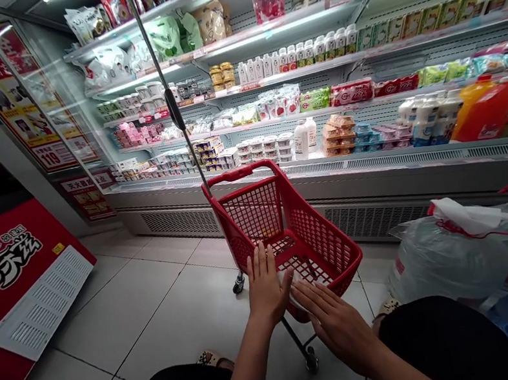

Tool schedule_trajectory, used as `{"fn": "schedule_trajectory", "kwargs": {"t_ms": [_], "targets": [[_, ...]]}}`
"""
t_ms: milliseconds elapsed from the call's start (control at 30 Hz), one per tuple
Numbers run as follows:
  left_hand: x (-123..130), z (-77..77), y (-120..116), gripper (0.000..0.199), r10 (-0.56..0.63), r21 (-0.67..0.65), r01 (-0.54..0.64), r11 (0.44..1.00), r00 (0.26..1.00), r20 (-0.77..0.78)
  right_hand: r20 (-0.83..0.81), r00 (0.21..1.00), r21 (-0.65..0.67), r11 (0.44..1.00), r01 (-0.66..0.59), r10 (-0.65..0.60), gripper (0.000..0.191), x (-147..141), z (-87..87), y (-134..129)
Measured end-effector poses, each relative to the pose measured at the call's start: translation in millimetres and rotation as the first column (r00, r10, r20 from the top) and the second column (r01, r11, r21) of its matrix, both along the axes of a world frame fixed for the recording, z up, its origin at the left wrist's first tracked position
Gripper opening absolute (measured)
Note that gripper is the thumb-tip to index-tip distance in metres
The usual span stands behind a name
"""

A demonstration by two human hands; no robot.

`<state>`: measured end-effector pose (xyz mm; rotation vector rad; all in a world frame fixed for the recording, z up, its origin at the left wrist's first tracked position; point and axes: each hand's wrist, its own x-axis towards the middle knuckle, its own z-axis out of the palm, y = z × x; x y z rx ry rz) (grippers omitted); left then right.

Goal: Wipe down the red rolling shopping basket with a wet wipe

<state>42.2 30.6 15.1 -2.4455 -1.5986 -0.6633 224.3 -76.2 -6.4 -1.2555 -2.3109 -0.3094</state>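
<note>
A red plastic shopping cart point(314, 235) with a lattice basket stands in front of me, its near rim close to my hands. My left hand point(266, 289) lies against the near left rim, fingers stretched out and thumb pointing right. My right hand point(337, 326) is beside it with fingers straight and close together. A thin white cloth or tissue point(296, 302) shows under its fingertips, pressed on the near rim. The right thumb is hidden. Inside the basket no goods are visible.
A refrigerated display shelf point(352, 163) of dairy goods runs behind the cart. A red freezer point(32, 301) stands left. Bagged large water bottles point(447, 254) sit right. A thin metal pole point(159, 69) rises from the cart. My knees flank it.
</note>
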Motion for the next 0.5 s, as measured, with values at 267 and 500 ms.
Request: {"fn": "schedule_trajectory", "kwargs": {"t_ms": [267,500], "targets": [[-13,9.8,2,0.075,-0.09,-0.076,0.091,0.993,0.996,0.012,0.051,0.998,0.108,0.993,-0.054,0.048,0.079,65,-18.7,13],[9,3.5,-1,0.092,-0.053,-0.034,0.053,0.998,0.998,0.02,-0.062,0.98,0.152,0.969,0.196,-0.188,0.072,133,-27.2,41]]}}
